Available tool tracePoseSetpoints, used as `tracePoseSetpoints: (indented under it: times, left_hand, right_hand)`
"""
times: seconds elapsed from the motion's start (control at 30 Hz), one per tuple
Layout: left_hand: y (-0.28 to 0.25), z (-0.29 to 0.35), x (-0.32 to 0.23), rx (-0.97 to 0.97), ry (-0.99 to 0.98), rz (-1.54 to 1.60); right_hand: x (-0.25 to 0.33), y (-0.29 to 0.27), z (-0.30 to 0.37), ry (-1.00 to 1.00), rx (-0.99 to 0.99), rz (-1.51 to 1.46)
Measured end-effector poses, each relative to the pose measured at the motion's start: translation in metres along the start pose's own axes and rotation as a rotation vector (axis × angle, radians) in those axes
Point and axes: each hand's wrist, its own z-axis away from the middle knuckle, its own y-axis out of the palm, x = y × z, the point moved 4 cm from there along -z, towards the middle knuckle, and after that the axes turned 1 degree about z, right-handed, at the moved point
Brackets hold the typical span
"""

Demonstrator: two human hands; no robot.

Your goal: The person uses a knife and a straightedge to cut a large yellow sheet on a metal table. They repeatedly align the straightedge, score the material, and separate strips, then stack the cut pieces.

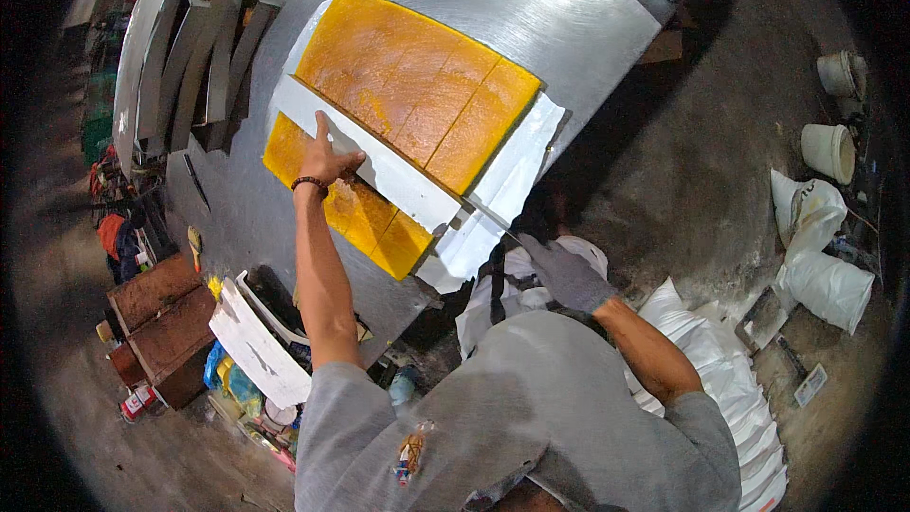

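A large yellow sheet cake point(408, 71) with a browned top lies on white paper point(526, 156) on the steel table, thin cut lines across it. Over it rests a long white straight strip point(398, 175), with a narrower section of cake point(365, 213) on its near side. My bare left hand point(330, 159), a dark bracelet at the wrist, presses on the strip with its fingers spread. At the strip's right end, my grey-gloved right hand point(567, 273) is closed on a knife point(493, 220). Its thin blade points toward the cake; the handle is hidden in the glove.
Several metal pan frames point(204, 57) stand at the steel table's point(531, 0) left. A dark thin tool point(196, 180) and a brush point(195, 248) lie below them. Brown boxes point(163, 322) sit at lower left. White sacks point(720, 379) and white buckets point(828, 152) stand on the right floor.
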Motion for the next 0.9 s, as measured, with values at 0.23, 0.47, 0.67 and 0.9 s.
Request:
tracePoseSetpoints:
  times: [0.23,0.47,0.67,0.9]
  left_hand:
    - [0.000,0.000,-0.009,0.054,-0.106,0.112]
    - [0.009,-0.018,0.007,-0.229,-0.285,-0.262]
    - [0.022,-0.022,-0.026,-0.179,-0.352,-0.174]
    - [0.018,-0.001,-0.037,-0.176,-0.411,-0.088]
  right_hand:
    - [-0.039,-0.037,0.143,0.008,-0.067,0.039]
    - [0.015,-0.087,0.073,0.022,-0.353,-0.204]
    - [0.048,-0.056,-0.050,-0.077,-0.425,-0.141]
    - [0.094,-0.040,-0.102,0.063,-0.263,-0.411]
